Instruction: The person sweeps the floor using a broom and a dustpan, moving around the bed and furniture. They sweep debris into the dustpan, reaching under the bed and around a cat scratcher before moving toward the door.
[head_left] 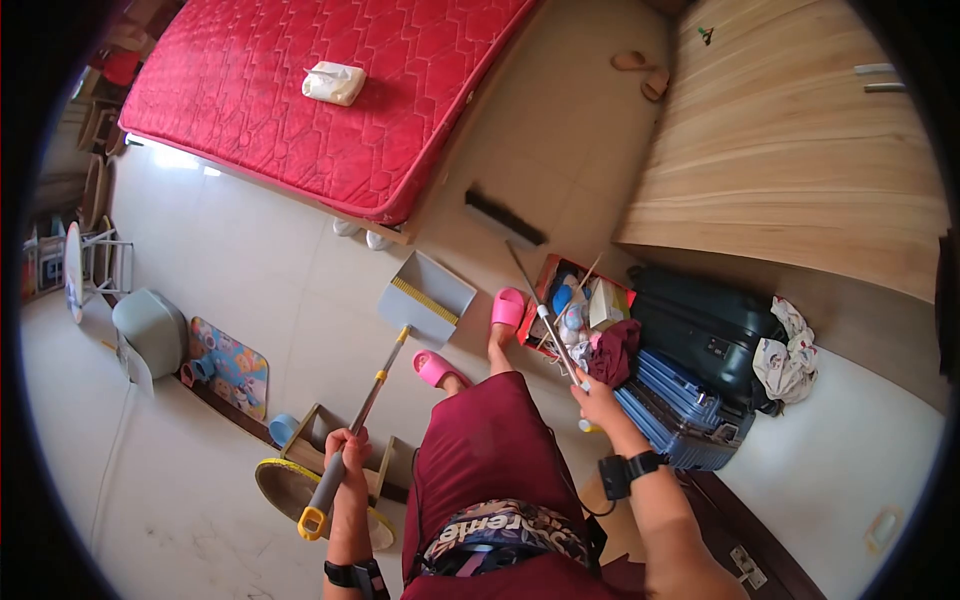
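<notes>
My left hand (347, 452) is wrapped round the grey grip of a long-handled dustpan. The grey pan (447, 282) rests on the floor ahead of my feet, with a row of yellow teeth along it. In my right hand (597, 397) is the metal stick of a broom, with the fingers closed round it. The dark broom head (505, 217) lies beyond the pan, between the bed corner and the red box, a little blurred. Pink slippers (507, 307) are on my feet, just behind the pan.
A bed with a red mattress (300, 150) stands ahead, a tissue pack (334, 83) on it. To the right are a red box of odds and ends (550, 270), suitcases (700, 320) and a wooden cabinet (780, 150). Brown slippers (654, 84) lie beyond. A grey bin (150, 325) stands left.
</notes>
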